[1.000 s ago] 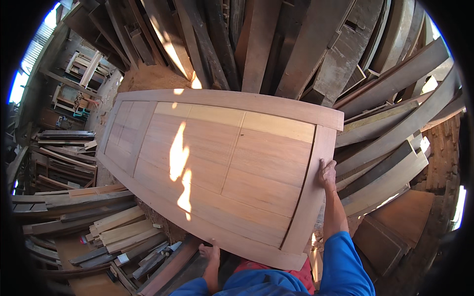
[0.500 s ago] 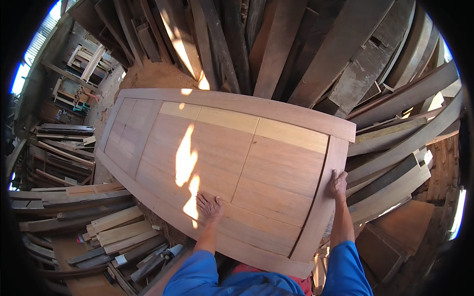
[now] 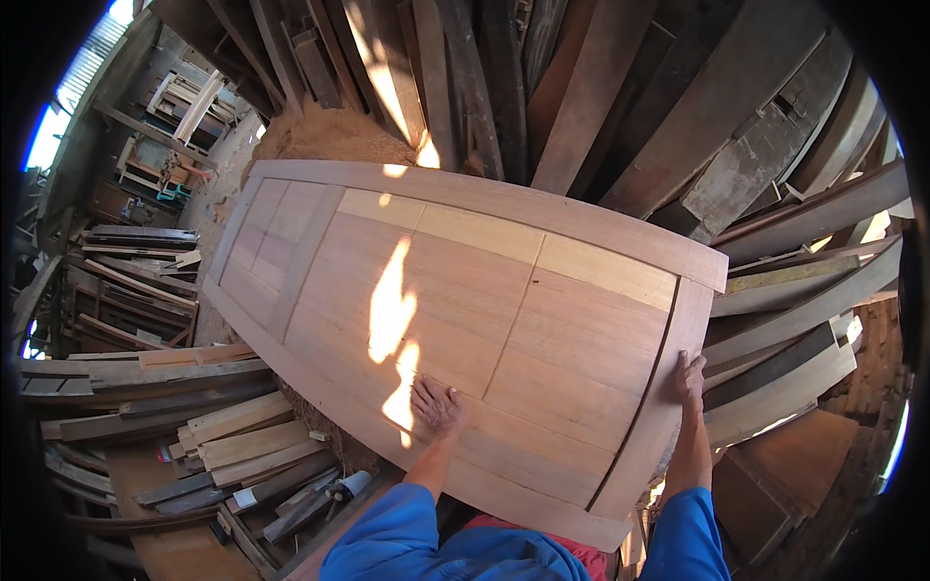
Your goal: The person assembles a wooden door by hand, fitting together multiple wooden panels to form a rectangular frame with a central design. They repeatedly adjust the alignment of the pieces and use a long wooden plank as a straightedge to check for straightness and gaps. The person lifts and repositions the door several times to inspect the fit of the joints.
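Note:
A large unpainted wooden panel door (image 3: 455, 300) lies in front of me, stretching from near my body to the far left. Its frame surrounds flat panels, with a paler strip along the far side. My left hand (image 3: 439, 407) rests flat on the lower panel, fingers spread, beside a bright patch of sunlight. At the door's right end, my right hand (image 3: 690, 378) is closed around the outer edge of the frame; part of its grip is hidden.
Long dark boards (image 3: 591, 97) lean in a row beyond the door. More planks (image 3: 785, 339) are piled at right. Short offcuts (image 3: 247, 445) lie stacked at lower left, near a small grey cup-like object (image 3: 351, 484). Sawdust (image 3: 325, 137) is heaped behind the far end.
The whole scene has shifted slightly to the right in view. Both hands keep their places on the door, the left flat and the right at the end edge.

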Demonstrator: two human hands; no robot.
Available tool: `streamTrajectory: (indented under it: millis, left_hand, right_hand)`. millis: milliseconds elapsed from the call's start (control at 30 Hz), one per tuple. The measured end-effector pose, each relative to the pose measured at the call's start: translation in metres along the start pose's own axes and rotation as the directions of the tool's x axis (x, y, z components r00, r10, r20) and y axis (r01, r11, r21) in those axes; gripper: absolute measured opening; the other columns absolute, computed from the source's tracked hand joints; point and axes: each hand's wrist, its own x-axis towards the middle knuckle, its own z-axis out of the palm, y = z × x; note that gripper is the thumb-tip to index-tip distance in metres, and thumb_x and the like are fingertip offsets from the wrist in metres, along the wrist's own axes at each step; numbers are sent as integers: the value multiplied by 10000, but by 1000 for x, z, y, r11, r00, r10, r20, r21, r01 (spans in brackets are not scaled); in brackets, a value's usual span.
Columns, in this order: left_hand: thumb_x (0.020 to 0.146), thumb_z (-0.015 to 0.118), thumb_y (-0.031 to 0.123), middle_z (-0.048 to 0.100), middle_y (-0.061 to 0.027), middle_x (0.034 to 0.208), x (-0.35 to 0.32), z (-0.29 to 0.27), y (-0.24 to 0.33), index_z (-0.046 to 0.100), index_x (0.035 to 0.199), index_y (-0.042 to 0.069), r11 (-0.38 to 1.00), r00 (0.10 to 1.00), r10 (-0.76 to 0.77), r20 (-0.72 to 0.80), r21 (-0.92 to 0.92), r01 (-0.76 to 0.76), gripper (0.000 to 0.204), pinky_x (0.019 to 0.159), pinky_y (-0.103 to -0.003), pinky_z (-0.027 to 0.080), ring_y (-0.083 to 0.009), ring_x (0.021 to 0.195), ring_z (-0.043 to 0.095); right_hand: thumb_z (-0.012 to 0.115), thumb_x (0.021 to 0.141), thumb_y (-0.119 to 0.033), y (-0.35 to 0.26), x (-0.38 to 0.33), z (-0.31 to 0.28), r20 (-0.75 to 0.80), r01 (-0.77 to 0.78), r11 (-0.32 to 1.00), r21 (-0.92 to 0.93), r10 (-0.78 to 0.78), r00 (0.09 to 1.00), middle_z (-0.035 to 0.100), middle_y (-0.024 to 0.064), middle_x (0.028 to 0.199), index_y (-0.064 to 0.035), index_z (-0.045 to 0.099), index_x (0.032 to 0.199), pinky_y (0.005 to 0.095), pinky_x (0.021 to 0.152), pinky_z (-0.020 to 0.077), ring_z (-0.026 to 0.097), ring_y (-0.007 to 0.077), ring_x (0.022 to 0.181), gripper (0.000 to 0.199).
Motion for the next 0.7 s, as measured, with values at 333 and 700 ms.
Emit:
streamTrajectory:
  millis: [333,700]
  left_hand:
    - [828,557,336,263,-291,1508,7,-4,0,278,1458,-66,1000,1000,-21,-22,23,21,798,1152,-560,139,-454,1397,215]
    - [826,546,368,246,-291,1516,12,4,-1,267,1462,-76,999,999,-35,31,39,34,824,1142,-577,123,-458,1401,196]
  right_hand:
    - [420,976,-568,5,-8,11,-86,63,997,53,-58,995,605,377,1008,18,416,1149,550,833,437,581,541,982,611]
    - [448,972,-563,1,-10,7,-102,51,998,44,-46,994,594,394,1001,9,419,1103,549,851,428,560,555,1002,588]
